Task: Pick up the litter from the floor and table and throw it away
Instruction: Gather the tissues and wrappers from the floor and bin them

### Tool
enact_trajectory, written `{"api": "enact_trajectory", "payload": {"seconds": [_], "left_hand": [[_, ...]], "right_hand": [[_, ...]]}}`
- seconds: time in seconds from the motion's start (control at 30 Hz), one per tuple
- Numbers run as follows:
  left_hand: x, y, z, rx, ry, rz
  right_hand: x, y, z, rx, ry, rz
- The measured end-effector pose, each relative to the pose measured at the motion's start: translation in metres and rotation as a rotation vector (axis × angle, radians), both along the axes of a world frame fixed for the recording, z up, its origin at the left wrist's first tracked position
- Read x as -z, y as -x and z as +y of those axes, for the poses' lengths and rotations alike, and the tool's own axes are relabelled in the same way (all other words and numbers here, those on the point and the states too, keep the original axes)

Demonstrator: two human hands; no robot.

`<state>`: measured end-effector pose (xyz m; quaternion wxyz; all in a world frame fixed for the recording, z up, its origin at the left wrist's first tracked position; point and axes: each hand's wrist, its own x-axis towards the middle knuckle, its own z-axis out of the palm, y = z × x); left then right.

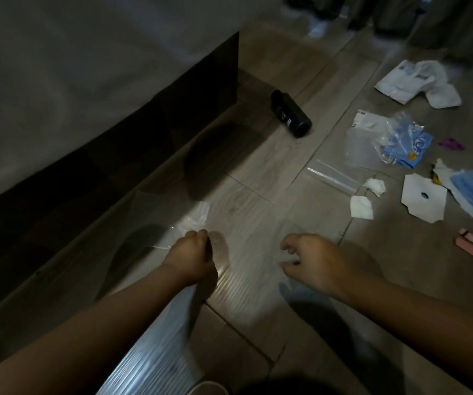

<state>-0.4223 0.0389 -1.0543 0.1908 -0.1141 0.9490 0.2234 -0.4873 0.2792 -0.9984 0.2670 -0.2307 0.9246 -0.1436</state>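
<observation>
Bag-opening step: left hand (192, 252) fisted on clear plastic bag (155, 346), right hand (312, 260) half-curled, hold unclear; wrappers (400, 143) and black bottle (291, 114) on floor (258, 178) need gathering next.

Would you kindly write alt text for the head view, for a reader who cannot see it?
Two hands hold a clear plastic bag open above a dim floor, left hand gripping one edge, right hand the other. Wrappers and paper scraps lie scattered at right; a black bottle lies near the bed base.
</observation>
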Motion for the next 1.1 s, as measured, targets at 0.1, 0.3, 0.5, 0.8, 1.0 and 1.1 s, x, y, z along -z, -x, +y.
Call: {"api": "enact_trajectory", "payload": {"seconds": [0.1,0.3,0.5,0.8,1.0,1.1], "left_hand": [[-0.001,0.008,0.021,0.072,-0.013,0.014],[0.003,0.029,0.069,0.264,-0.021,0.008],[0.008,0.049,0.127,0.380,-0.088,0.006],[-0.001,0.074,0.196,0.650,-0.179,0.079],[-0.003,0.112,0.189,0.709,0.042,0.152],[0.009,0.122,0.177,0.718,0.228,0.047]], "right_hand": [[-0.006,0.004,0.016,0.028,-0.048,-0.001],[-0.005,0.006,0.069,0.151,-0.083,-0.062],[0.006,-0.006,0.129,0.320,-0.059,-0.049],[0.019,-0.022,0.214,0.543,-0.084,-0.043],[0.028,-0.006,0.218,0.571,-0.053,-0.025],[0.031,0.010,0.209,0.577,-0.010,-0.014]]}}
